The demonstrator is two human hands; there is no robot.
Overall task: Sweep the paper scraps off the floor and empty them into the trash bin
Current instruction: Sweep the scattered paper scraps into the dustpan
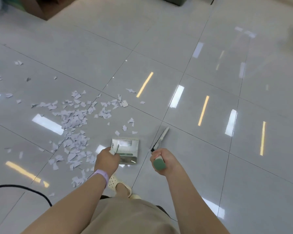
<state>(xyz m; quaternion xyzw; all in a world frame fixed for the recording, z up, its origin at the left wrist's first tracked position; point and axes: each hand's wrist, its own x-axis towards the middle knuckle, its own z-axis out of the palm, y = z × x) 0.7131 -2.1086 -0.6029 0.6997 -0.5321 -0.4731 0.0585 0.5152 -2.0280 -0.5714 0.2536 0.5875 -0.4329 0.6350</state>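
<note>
Left hand (107, 158) grips dustpan (125, 152), right hand (160, 160) grips broom (161, 137); sweep scraps (74, 129) inward, pan lip flat on floor.

Bright, even overhead light throws streaky glare across the glossy floor (210, 65); edges curve and blur.

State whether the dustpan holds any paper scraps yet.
Apparently empty: the dustpan shows only bare reflective metal, while the paper scraps lie on the floor.

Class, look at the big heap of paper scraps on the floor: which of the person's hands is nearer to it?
Left. The left hand, holding the dustpan, is just beside the heap of paper scraps; the right hand, gripping the broom, is farther off beyond the dustpan.
</note>
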